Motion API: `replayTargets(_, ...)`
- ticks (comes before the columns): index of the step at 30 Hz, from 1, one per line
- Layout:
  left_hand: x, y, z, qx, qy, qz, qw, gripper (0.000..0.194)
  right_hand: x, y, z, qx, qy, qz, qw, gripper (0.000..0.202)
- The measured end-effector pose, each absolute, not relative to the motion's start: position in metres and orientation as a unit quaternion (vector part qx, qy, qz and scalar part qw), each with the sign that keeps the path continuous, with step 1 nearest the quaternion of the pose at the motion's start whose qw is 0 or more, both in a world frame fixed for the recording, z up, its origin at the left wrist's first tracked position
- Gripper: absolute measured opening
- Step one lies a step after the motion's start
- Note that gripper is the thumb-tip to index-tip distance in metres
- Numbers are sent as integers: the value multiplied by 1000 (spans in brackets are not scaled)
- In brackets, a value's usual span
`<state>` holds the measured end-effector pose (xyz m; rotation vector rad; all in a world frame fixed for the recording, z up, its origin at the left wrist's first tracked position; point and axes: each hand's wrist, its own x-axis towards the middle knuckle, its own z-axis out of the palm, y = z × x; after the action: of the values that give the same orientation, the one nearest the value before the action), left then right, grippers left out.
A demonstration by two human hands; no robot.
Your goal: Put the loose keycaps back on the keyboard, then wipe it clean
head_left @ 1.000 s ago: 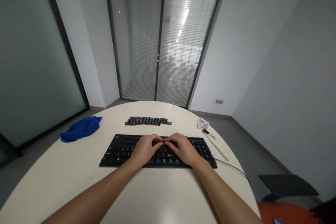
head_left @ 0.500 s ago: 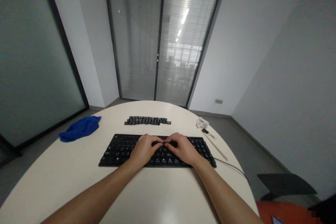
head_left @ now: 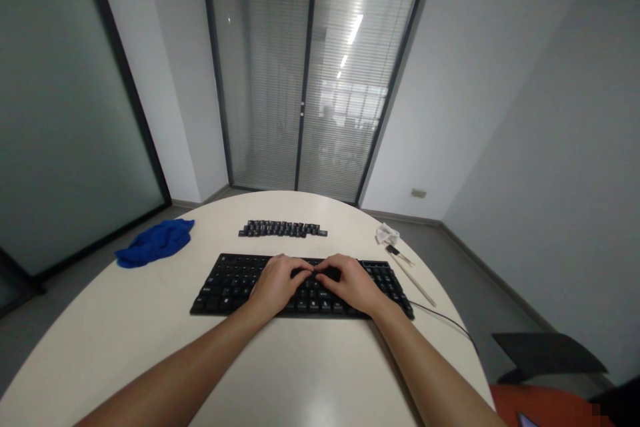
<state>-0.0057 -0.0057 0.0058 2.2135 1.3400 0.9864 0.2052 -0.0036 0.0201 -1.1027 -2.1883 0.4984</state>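
Observation:
A black keyboard (head_left: 220, 285) lies on the table with both my hands over its middle. My left hand (head_left: 280, 283) has thumb and index finger brought together in a pinch, close above the keys. Opposite it, my right hand (head_left: 349, 282) pinches in the same way, and the fingertips of both hands nearly meet. Whatever is between them is too small and dark to make out. Behind the keyboard, several loose black keycaps (head_left: 280, 229) stand in rows.
On the round white table (head_left: 295, 373), a blue cloth (head_left: 156, 243) lies at left. To the right are a crumpled white tissue (head_left: 387, 234), a small black-ended brush (head_left: 393, 250), a thin wooden stick (head_left: 419, 285) and the keyboard cable (head_left: 445, 315). A chair (head_left: 550, 353) stands beyond the right edge.
The view has shifted very slightly. Both hands keep the same pinched pose over the keyboard, and nothing on the table has visibly moved.

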Motion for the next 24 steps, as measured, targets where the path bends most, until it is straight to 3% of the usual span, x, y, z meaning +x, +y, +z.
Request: replayTargets(24, -3, -6, 6, 773, 482, 356, 210, 17, 203, -4, 22, -409, -830, 205, 319, 13)
